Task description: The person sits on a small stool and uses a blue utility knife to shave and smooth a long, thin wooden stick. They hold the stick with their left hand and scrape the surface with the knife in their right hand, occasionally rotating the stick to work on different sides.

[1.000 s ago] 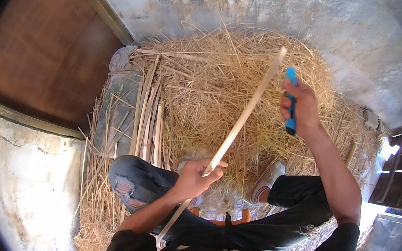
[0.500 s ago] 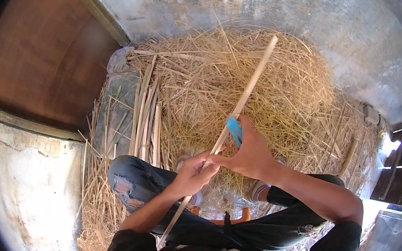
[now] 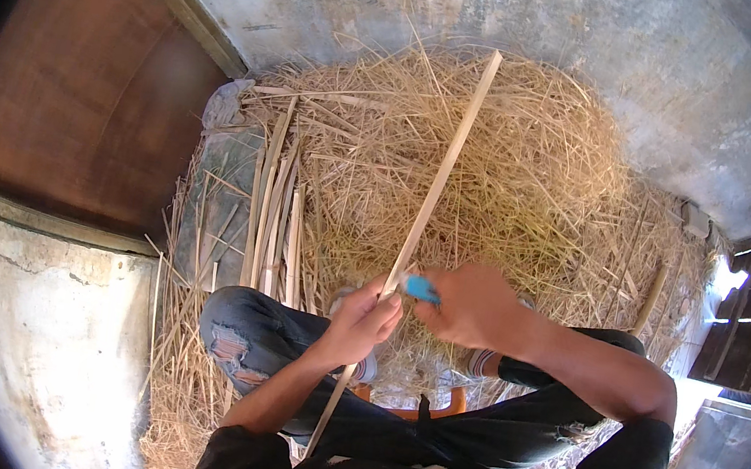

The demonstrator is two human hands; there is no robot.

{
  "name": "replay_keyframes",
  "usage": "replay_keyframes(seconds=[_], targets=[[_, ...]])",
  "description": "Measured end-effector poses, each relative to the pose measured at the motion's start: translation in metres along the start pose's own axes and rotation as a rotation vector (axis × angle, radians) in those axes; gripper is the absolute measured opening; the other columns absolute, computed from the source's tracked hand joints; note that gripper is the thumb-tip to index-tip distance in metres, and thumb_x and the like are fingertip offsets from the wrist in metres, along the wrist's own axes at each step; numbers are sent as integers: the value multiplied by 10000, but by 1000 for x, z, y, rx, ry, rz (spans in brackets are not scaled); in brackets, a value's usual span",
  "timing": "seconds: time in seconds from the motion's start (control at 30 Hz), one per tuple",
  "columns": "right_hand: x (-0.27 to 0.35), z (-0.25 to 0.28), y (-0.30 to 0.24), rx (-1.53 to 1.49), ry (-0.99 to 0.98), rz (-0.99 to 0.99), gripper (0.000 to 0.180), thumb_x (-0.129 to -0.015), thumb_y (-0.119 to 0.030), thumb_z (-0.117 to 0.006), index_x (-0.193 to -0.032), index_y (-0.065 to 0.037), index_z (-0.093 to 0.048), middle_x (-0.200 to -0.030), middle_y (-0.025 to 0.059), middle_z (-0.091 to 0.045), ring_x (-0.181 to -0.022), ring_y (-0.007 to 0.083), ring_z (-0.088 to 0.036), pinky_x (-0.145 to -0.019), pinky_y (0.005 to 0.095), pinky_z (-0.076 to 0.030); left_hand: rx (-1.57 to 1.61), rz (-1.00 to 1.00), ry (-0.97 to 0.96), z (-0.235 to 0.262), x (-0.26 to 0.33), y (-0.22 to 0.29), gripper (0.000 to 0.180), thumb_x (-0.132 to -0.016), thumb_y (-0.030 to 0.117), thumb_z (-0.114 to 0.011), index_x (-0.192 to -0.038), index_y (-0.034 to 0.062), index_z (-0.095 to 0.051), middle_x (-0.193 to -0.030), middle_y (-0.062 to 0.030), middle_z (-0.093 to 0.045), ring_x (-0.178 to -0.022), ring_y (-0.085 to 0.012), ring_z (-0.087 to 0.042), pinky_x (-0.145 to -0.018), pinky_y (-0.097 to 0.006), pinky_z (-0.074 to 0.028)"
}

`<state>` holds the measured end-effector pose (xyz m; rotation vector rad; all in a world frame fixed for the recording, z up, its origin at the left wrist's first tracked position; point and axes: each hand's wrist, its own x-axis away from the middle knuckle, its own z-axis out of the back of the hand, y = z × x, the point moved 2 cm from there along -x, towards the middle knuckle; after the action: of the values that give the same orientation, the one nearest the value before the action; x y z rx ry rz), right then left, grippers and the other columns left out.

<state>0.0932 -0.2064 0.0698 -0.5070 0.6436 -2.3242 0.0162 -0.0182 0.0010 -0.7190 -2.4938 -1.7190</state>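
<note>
"Two hands were engaged; how was each occupied?"

"By the left hand (image 3: 361, 326), a long pale strip (image 3: 446, 168) was gripped between thumb and fingers, its far end slanted out ahead, its tail directed back toward the body. Just to the right, a blue tool (image 3: 423, 289) was clenched in the right hand (image 3: 478, 309), its blurred tip close beside the strip."

"Which step was in hand?"

"Shaving or trimming, it was judged; contact could not be confirmed. A firm left hold and a steadily angled tool seemed called for."

"And farther out?"

"Straw (image 3: 540, 170) was heaped ahead of both hands; loose strips (image 3: 275, 223) were laid left of the left hand."
</note>
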Motion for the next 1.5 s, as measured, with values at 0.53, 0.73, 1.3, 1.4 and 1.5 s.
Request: replay_keyframes(seconds=[0.53,0.73,1.3,1.4,1.5], targets=[[-9,-17,4,106,-40,-20,400,-930,-369,-613,-845,17,-676,-737,241,-684,-731,442,-699,-649,541,-561,18,208,-11,-5,5,-4,423,-1109,156,-380,-1507,13,-372,-686,59,-333,-489,-41,-283,-444,-221,-266],[-37,17,44,114,62,-203,368,-929,-359,-621,-863,-2,-680,-755,228,-691,-737,443,-697,-653,545,-560,-98,141,-28,-8,7,4,447,-1112,161,-381,-1521,-18,-350,-683,56,-343,-488,-32,-306,-442,-219,-280],[-30,110,146,106,387,-544,405,-1012,-295,-550,-888,76,-657,-801,253,-679,-729,403,-696,-671,509,-568,-386,80,-111,-13,15,7,416,-1104,149,-398,-1486,-13,-432,-615,75,-338,-487,-32,-316,-472,-232,-290],[-25,108,166,226,477,-524,417,-1000,-307,-562,-879,81,-654,-788,258,-678,-726,400,-696,-690,507,-564,-438,87,-123,-17,13,13,408,-1082,116,-413,-1475,12,-450,-616,74,-405,-505,-25,-369,-473,-238,-327],[-24,120,183,155,565,-628,397,-987,-303,-576,-871,68,-658,-775,257,-677,-749,410,-696,-724,511,-558,-425,140,-139,-15,15,10,405,-1083,116,-411,-1471,11,-456,-613,72,-408,-504,-27,-367,-475,-243,-328]])
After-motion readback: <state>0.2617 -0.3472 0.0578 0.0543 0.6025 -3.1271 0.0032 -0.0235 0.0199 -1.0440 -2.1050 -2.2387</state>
